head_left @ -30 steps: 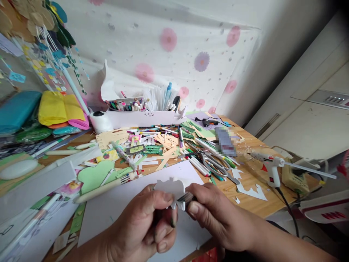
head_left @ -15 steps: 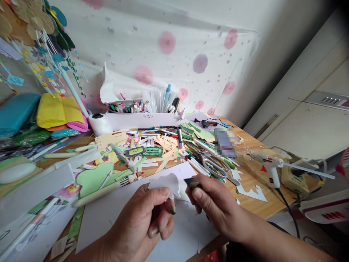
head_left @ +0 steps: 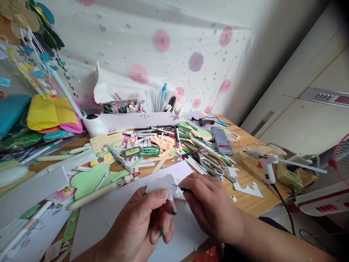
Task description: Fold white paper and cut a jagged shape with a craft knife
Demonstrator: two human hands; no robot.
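My left hand (head_left: pixel 148 218) pinches a small white paper cutout (head_left: pixel 163 185) with a wavy edge between thumb and fingers. Dark smudges mark its fingertips. My right hand (head_left: pixel 209 203) is closed around a small dark tool (head_left: pixel 185 188), mostly hidden by the fingers. Its thin pointed tip reaches the right edge of the cutout. Both hands are above a large white sheet (head_left: pixel 100 222) at the front of the table.
Paper scraps, markers (head_left: pixel 193 164) and scissors (head_left: pixel 211 163) lie behind the hands. A white glue gun (head_left: pixel 268 167) stands at the right with its cord hanging down. At the back is a white box (head_left: pixel 136 119) of pens. A green cloud-shaped paper (head_left: pixel 89 180) lies left.
My right hand has turned and moved left, bringing the tool's tip to the cutout's edge. My left hand still holds the cutout. The view has shifted slightly right.
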